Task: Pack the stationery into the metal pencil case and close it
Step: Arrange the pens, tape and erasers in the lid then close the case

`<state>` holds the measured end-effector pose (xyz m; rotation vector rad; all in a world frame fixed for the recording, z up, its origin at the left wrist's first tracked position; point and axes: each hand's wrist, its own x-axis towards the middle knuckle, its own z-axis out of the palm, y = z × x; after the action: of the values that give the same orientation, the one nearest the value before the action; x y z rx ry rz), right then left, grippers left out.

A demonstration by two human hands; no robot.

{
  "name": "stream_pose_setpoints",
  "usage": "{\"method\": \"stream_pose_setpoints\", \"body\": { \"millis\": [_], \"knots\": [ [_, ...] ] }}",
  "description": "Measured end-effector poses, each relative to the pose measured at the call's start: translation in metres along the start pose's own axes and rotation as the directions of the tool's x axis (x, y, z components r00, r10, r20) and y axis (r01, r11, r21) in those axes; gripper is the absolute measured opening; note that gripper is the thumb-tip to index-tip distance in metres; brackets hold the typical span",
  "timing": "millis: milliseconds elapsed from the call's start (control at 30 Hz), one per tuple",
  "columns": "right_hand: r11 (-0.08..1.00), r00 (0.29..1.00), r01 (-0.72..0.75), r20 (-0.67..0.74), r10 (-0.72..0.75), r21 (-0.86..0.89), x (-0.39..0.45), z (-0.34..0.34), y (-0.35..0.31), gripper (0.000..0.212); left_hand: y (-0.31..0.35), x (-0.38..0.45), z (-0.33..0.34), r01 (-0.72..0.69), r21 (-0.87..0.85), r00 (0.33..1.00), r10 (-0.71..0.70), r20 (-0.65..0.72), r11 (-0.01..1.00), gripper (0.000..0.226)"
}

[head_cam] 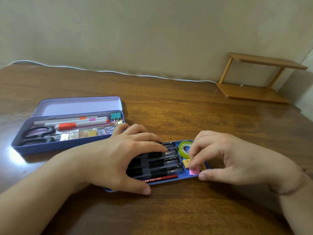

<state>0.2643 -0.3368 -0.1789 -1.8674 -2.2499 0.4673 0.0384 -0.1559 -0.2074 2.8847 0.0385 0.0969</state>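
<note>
The blue metal pencil case [67, 145] lies open at the left with its lilac lid back. It holds black scissors [36, 135], white and orange markers [76, 123], binder clips [116, 116] and small packets. In front of me a blue inner tray [187, 178] carries several black pens [162, 162], a red pencil [160, 178], a green tape roll [184, 149], a yellow eraser [186, 162] and a pink eraser [194, 171]. My left hand [122, 156] rests flat over the pens, thumb on the tray's near edge. My right hand [228, 156] touches the pink eraser with curled fingertips.
The wooden table [169, 107] runs back to a wall. A small two-tier wooden shelf [254, 78] stands at the far right corner. A white cable [118, 72] runs along the table's back edge.
</note>
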Motion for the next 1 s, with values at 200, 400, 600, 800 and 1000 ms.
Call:
{"method": "stream_pose_setpoints", "body": {
  "millis": [200,400,600,800,1000],
  "knots": [
    [1.0,0.997,0.024,0.069,-0.024,-0.003,-0.0025,-0.0018,-0.001,0.019,0.0012,0.0011,0.0006,-0.001,0.01,1.0,0.001,0.0,1.0,0.087],
    [0.999,0.999,0.034,0.041,-0.033,-0.019,-0.0026,-0.0014,-0.0031,0.017,0.0024,0.0016,0.0003,-0.001,0.009,1.0,0.001,0.005,1.0,0.086],
    [0.999,0.999,-0.039,-0.037,0.04,0.035,-0.0041,-0.0029,-0.0031,0.022,0.0022,0.0018,0.0003,-0.001,0.017,1.0,0.001,0.019,1.0,0.085],
    [0.99,0.998,-0.005,-0.066,-0.005,-0.139,0.0024,0.0031,0.0025,0.022,0.0013,0.002,0.0007,-0.005,0.006,1.0,0.005,0.015,1.0,0.085],
    [0.996,0.998,-0.045,-0.054,0.041,-0.072,0.0017,0.0021,-0.0006,0.023,0.0013,0.0018,0.0009,-0.006,0.026,1.0,0.006,0.014,1.0,0.086]
  ]
}}
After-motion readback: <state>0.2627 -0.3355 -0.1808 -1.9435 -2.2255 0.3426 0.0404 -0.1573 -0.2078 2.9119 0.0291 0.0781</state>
